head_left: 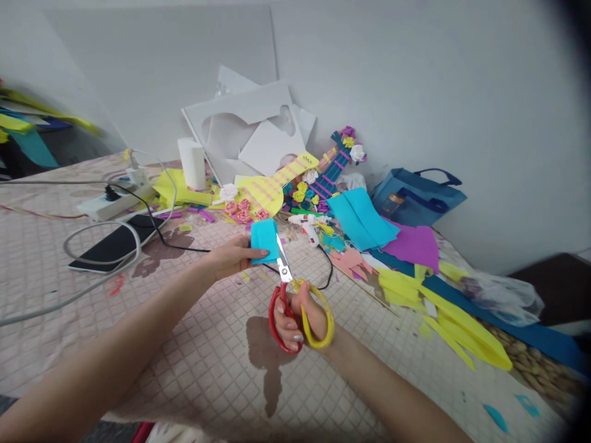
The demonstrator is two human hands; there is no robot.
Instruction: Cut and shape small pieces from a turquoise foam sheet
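Blue paper [264, 237] was pinched in left hand [233, 255], right edge at blades of scissors [284, 272]; right hand [300, 317] gripped scissors by handles, below and right of paper.

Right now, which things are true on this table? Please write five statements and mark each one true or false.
1. The right hand holds the scissors. True.
2. The left hand holds purple paper. False: it holds blue paper.
3. Both scissor handles are red. False: one is red, the other yellow.
4. The white roll stands upright. True.
5. The glue gun is in a hand. False: it lies on the table.
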